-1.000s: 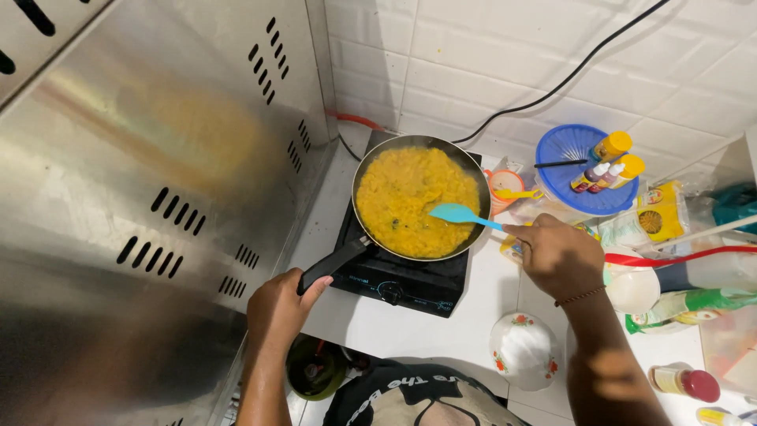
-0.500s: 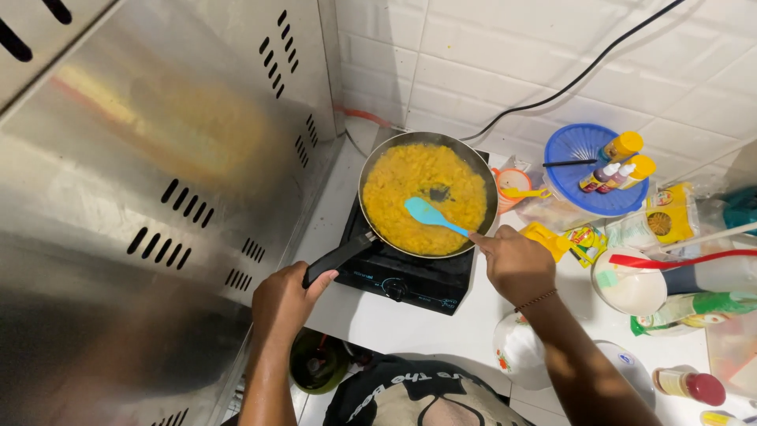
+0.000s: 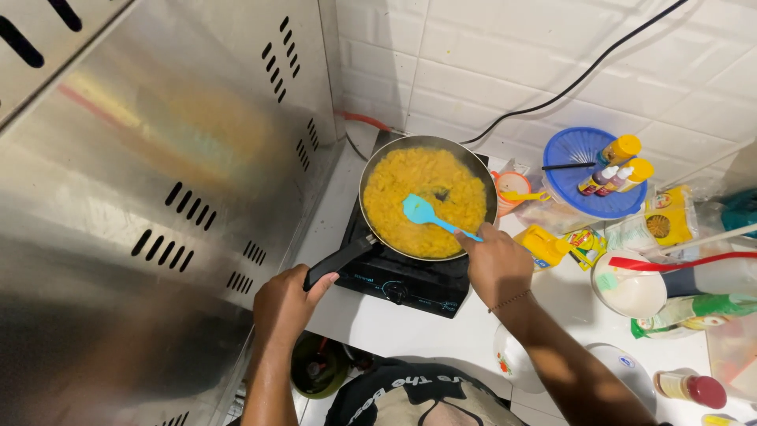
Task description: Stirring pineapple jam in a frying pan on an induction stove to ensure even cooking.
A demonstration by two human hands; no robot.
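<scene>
A dark frying pan (image 3: 482, 189) full of yellow food (image 3: 410, 177) sits on a black single-burner stove (image 3: 410, 280). My left hand (image 3: 285, 304) grips the end of the pan's black handle (image 3: 341, 260). My right hand (image 3: 495, 260) holds the handle of a blue spatula (image 3: 422, 211), whose blade rests in the middle of the yellow food. A small dark patch of pan bottom shows beside the blade.
A tall steel panel with vent slots (image 3: 158, 197) stands close on the left. Right of the stove lie a blue basket with bottles (image 3: 591, 177), an orange cup (image 3: 512, 188), yellow packets (image 3: 544, 244), a white bowl with a red utensil (image 3: 631, 288) and a small white bowl (image 3: 512, 359). A black cable (image 3: 583, 75) runs along the tiled wall.
My right hand has pushed the spatula from the pan's right rim to its middle. The view has shifted slightly. My left hand stays on the handle.
</scene>
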